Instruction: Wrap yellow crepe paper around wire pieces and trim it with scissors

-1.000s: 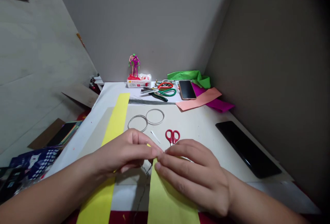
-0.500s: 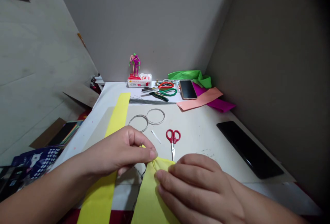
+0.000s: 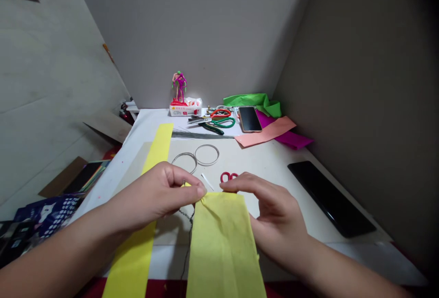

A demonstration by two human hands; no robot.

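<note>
A yellow crepe paper strip [image 3: 224, 247] hangs toward me, its top edge creased at the left corner. My left hand [image 3: 168, 190] pinches that corner between thumb and forefinger, closed on it. At the strip's right side is my right hand [image 3: 274, 215], its forefinger reaching along the top edge and its thumb running behind the paper; the other fingertips are hidden. Thin dark wire or thread [image 3: 190, 234] dangles by the left edge of the strip. Just beyond my right forefinger lie red-handled scissors [image 3: 225, 177], mostly covered by the hand and paper.
Another yellow strip [image 3: 132, 261] lies along the left. Two rings [image 3: 207, 155] and a white scrap [image 3: 206, 181] rest mid-table. Farther back are larger scissors [image 3: 222, 121], a phone [image 3: 250, 119] and peach paper [image 3: 267, 133]. A black slab [image 3: 331, 197] lies on the right.
My right hand has moved up and behind the strip from its front, and the strip's top now spreads out flatter. My left hand keeps its pinch nearly in place.
</note>
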